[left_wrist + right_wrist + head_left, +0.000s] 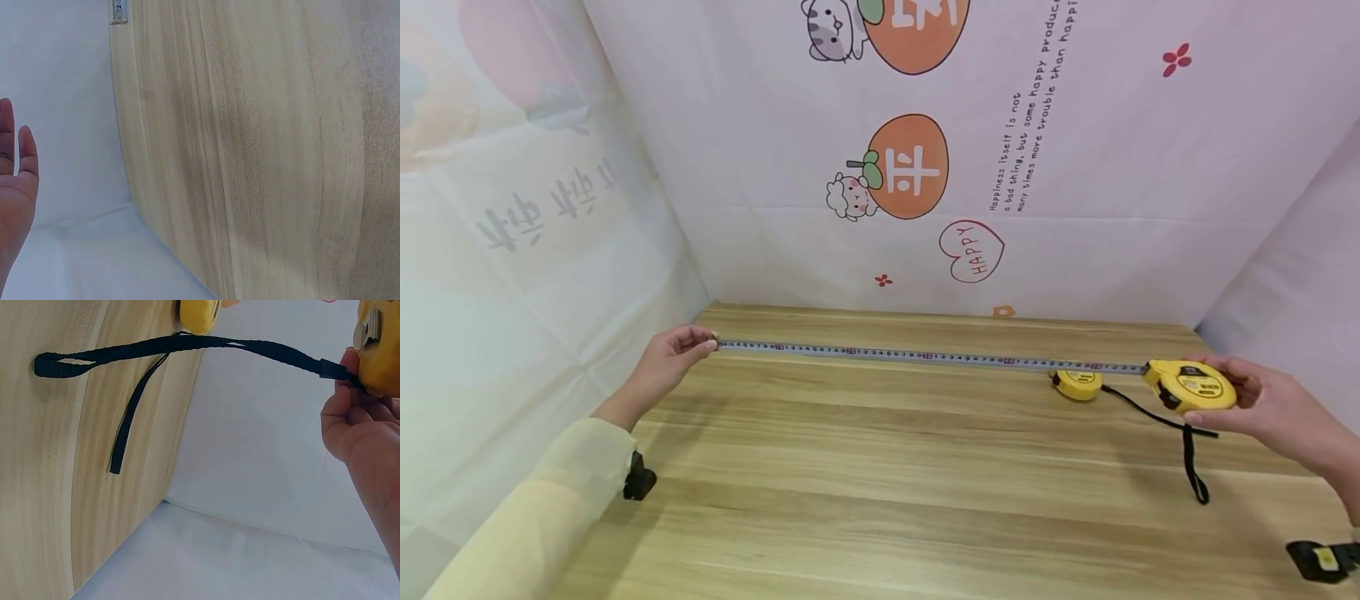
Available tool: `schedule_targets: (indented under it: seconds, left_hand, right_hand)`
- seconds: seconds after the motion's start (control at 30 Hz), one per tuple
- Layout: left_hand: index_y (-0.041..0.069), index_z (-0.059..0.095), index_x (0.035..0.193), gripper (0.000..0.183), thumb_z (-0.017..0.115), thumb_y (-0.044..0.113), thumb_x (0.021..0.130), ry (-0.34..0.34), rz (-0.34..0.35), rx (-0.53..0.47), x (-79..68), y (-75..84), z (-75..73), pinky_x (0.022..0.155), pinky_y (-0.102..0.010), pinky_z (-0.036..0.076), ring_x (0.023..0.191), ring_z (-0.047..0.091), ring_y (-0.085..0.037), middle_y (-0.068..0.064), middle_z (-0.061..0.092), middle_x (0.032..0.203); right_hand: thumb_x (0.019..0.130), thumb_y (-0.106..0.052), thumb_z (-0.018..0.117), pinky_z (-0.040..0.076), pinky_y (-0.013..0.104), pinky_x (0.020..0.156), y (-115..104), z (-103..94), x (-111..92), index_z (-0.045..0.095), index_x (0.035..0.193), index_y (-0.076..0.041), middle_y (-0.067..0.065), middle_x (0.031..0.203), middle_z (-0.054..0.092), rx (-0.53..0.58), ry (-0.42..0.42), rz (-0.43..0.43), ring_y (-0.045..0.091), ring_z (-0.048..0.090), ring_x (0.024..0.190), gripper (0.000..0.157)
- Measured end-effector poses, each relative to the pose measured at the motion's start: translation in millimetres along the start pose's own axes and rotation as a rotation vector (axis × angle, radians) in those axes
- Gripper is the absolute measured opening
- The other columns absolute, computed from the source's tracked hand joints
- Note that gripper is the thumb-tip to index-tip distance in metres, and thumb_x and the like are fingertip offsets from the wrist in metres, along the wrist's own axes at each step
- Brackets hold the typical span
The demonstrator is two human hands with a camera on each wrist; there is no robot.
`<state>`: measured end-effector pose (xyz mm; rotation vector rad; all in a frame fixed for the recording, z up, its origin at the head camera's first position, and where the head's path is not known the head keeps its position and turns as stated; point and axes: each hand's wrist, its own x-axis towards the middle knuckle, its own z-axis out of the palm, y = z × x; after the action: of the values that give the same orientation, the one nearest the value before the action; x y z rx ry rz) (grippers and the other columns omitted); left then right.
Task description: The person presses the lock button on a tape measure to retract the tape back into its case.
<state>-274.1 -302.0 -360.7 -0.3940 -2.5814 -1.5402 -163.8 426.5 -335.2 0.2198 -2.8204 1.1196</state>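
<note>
My left hand pinches the end of a drawn-out tape blade between thumb and fingertips. In the left wrist view only part of that hand shows, two fingers extended, its pinch hidden. My right hand grips the yellow tape measure the blade comes from; its black strap hangs down. The blade stretches nearly level across the back of the table. Behind it sits a second yellow tape measure, partly covered by the blade. A hooked blade end lies on the wood in the left wrist view.
The wood-grain table is bounded by a printed white cloth at the back and by cloth on both sides. The second tape measure's black strap trails across the tabletop at the right. A black wrist camera sits below the left sleeve.
</note>
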Motion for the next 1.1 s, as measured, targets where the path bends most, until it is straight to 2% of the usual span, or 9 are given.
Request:
schedule_targets:
  seconds: [0.2,0.3,0.47,0.77,0.93,1.1]
  left_hand:
    - [-0.009,0.056,0.121,0.034,0.056,0.018,0.101,-0.010,0.000,-0.011,1.6,1.3,3.3,0.081,-0.014,0.048,0.093,0.060,0.000,-0.005,0.064,0.107]
    - [-0.008,0.056,0.121,0.033,0.057,0.018,0.101,-0.014,-0.002,-0.013,3.4,0.3,5.2,0.081,-0.014,0.048,0.093,0.059,0.000,-0.007,0.064,0.108]
    - [-0.007,0.056,0.121,0.034,0.057,0.019,0.100,-0.021,-0.005,-0.015,5.0,0.2,7.5,0.081,-0.015,0.048,0.093,0.060,-0.002,-0.010,0.063,0.108]
    - [-0.006,0.058,0.120,0.034,0.058,0.021,0.100,-0.014,0.014,-0.004,4.4,8.3,11.6,0.079,-0.015,0.048,0.091,0.060,-0.002,-0.015,0.063,0.110]
    - [-0.007,0.058,0.118,0.033,0.059,0.020,0.099,-0.011,0.027,-0.014,5.5,9.9,15.1,0.079,-0.016,0.049,0.091,0.060,-0.003,-0.014,0.063,0.108]
    - [-0.008,0.058,0.117,0.032,0.059,0.018,0.099,-0.018,0.038,-0.021,6.6,9.3,19.2,0.079,-0.016,0.049,0.091,0.060,-0.003,-0.018,0.063,0.109]
  right_hand:
    - [0.085,-0.012,0.078,0.053,0.022,0.063,-3.4,1.8,1.7,0.028,0.144,0.014,-0.004,0.115,0.048,-0.028,0.019,0.010,-0.013,0.053,0.086,0.082]
    - [0.084,-0.012,0.078,0.054,0.023,0.062,-5.4,2.3,2.5,0.030,0.143,0.013,-0.008,0.112,0.051,-0.024,0.027,0.003,-0.011,0.054,0.086,0.080]
    - [0.084,-0.011,0.077,0.054,0.024,0.062,-7.8,2.0,2.1,0.033,0.143,0.010,-0.025,0.103,0.051,-0.004,0.030,-0.005,-0.007,0.057,0.085,0.077]
    - [0.086,-0.011,0.076,0.053,0.025,0.061,-10.7,3.1,3.8,0.035,0.142,0.007,-0.025,0.104,0.052,0.009,0.034,-0.006,-0.005,0.058,0.085,0.072]
    - [0.087,-0.010,0.075,0.052,0.021,0.063,-12.4,3.9,5.0,0.036,0.141,0.008,-0.026,0.107,0.050,0.007,0.039,-0.023,-0.006,0.056,0.087,0.069]
    - [0.087,-0.009,0.075,0.051,0.020,0.064,-13.9,5.3,5.5,0.037,0.141,0.006,-0.025,0.110,0.049,0.023,0.042,-0.033,-0.005,0.056,0.088,0.067]
